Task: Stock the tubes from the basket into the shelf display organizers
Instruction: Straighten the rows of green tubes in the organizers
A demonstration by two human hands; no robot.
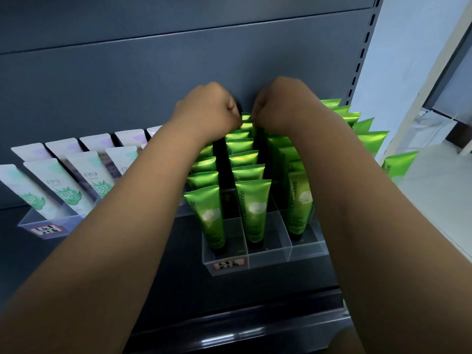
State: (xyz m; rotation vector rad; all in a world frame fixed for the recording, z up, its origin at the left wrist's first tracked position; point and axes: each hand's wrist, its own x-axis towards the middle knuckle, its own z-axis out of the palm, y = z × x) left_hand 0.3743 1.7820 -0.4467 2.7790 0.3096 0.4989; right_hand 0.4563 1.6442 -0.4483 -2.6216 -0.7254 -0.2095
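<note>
Rows of shiny green tubes (252, 208) stand cap-down in a clear plastic organizer (268, 256) on the dark shelf. My left hand (209, 108) and my right hand (278, 103) reach together to the back of the middle row, fingers curled down onto the top edge of a green tube (245, 118) at the rear. The fingertips are hidden behind the knuckles, so the exact grip does not show. The basket is out of view.
A second clear organizer (48, 223) at the left holds pale white and mint tubes (74, 180). More green tubes (370, 134) lean at the far right by the shelf upright (362, 47). The grey back panel rises close behind my hands.
</note>
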